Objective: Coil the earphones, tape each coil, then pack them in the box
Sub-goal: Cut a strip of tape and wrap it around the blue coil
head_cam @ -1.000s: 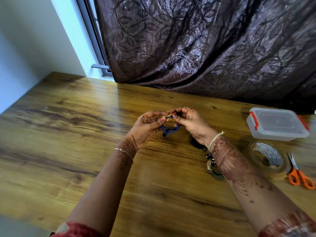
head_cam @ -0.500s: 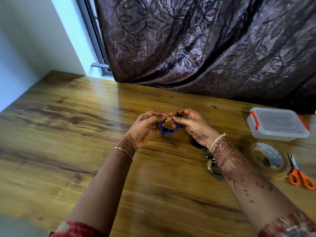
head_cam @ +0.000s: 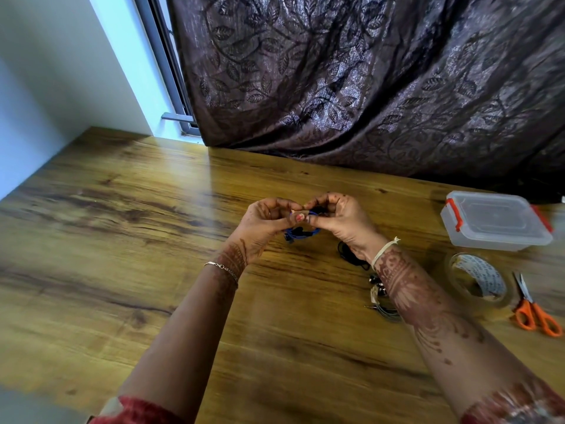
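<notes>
A big wood table (head_cam: pixel 122 240) fills the room's corner. A dark curtain (head_cam: pixel 367 87) with leaves hangs behind it. Light comes from a window (head_cam: pixel 159 56) by the pale wall (head_cam: pixel 46 87).

Earphone coil (head_cam: pixel 301 234): blue. Box (head_cam: pixel 496 222): clear, orange-red clasps. Scissors (head_cam: pixel 536 313): orange handles. Tape roll (head_cam: pixel 478 281): clear, printed inner core. Curtain (head_cam: pixel 367 81), far: dark brown, leaf pattern. Table (head_cam: pixel 137 215): brown woodgrain. Right forearm (head_cam: pixel 428 307): reddish henna motifs.

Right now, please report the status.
Both hands, left and right, pinch blue earphone coil above table. Box lid closed. Nothing blocking.
</notes>
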